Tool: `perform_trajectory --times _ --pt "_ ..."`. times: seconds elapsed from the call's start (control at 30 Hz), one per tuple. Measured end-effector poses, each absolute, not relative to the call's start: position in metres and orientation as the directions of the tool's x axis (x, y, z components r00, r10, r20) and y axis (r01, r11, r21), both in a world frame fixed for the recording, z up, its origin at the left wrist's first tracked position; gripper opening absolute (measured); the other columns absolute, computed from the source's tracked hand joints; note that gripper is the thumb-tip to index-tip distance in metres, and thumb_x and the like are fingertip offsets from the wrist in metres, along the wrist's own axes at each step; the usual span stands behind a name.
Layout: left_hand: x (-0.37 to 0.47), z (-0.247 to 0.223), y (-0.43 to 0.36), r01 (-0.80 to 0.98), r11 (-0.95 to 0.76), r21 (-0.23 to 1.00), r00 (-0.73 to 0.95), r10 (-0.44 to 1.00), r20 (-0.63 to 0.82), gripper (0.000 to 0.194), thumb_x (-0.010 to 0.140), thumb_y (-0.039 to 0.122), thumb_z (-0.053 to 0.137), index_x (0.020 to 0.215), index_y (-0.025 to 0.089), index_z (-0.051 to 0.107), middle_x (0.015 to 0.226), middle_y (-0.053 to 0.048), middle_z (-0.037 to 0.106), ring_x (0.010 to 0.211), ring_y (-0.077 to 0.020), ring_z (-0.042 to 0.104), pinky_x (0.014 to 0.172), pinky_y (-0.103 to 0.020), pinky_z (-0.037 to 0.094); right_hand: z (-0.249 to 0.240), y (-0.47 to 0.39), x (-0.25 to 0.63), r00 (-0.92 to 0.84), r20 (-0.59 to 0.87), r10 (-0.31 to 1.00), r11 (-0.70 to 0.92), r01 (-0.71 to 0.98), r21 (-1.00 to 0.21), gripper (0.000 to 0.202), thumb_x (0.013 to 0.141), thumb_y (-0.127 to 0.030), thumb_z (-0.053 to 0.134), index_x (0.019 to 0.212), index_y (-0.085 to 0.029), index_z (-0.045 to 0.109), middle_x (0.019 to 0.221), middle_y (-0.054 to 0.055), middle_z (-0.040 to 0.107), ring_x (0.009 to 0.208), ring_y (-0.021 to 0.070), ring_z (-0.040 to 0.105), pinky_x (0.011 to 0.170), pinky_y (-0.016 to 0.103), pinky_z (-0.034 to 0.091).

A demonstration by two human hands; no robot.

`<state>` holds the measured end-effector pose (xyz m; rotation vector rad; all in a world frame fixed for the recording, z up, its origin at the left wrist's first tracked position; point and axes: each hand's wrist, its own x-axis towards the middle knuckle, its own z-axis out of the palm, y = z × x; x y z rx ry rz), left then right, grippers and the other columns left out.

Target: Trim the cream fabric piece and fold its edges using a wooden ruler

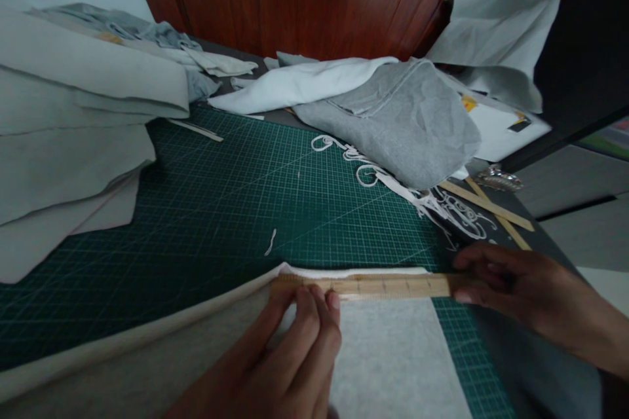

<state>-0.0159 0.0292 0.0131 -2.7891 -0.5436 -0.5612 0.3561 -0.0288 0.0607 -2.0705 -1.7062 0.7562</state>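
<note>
A wooden ruler (393, 285) lies along the folded top edge of a light grey fabric piece (393, 353) in the foreground. My left hand (295, 347) has its fingers bent and bunched, with the fingertips pressed on the ruler's left part and the cloth beneath. At the ruler's right end, past the fabric's side edge, my right hand (521, 281) pinches it between thumb and fingers. Under the fabric lies a green cutting mat (236, 190) with a white grid. The lower part of the cloth runs out of view at the bottom.
Large pale fabric sheets (73, 91) overhang the mat's left side. Folded grey fabric (393, 118) and curled white strips (366, 163) lie at the back right. Two crossed wooden strips (491, 206) rest near the table's right edge. A reddish-brown wooden panel (295, 0) stands behind.
</note>
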Motion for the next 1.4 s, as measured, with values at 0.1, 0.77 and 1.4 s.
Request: perform_trajectory --times 0.1,0.77,1.4 --pt "-0.013 0.015 0.026 0.430 -0.893 -0.134 0.843 0.343 0.414 0.045 0.105 0.034 0.045 0.129 0.009 0.073 0.135 -0.011 0.070 0.130 -0.0304 0.047 0.123 -0.048 0.026 0.072 -0.023 0.312 -0.036 0.052 0.998 0.061 0.785 -0.616 0.015 0.098 -0.040 0.074 0.108 -0.034 0.083 0.097 0.006 0.084 0.077 0.0258 0.078 0.058 0.032 0.062" --pt "-0.012 0.020 0.024 0.483 -0.860 -0.165 0.827 0.386 0.409 0.063 0.100 0.056 0.052 0.138 0.009 0.069 0.144 -0.018 0.068 0.133 -0.0328 0.055 0.117 -0.044 0.031 0.060 0.015 0.238 -0.409 0.010 0.912 0.335 0.733 -0.593 0.039 0.111 -0.023 0.050 0.142 -0.025 0.073 0.088 0.005 0.080 0.073 0.0188 0.074 0.065 0.032 0.053" --pt "-0.011 0.020 0.023 0.448 -0.874 -0.186 0.851 0.354 0.387 0.060 0.097 0.059 0.058 0.127 0.010 0.075 0.132 -0.017 0.072 0.124 -0.0356 0.059 0.121 -0.050 0.031 0.053 0.038 0.169 -0.040 -0.128 0.991 -0.134 -0.244 -0.960 0.023 0.096 -0.036 0.082 0.102 -0.023 0.064 0.096 0.003 0.083 0.083 0.0200 0.083 0.080 0.037 0.070"
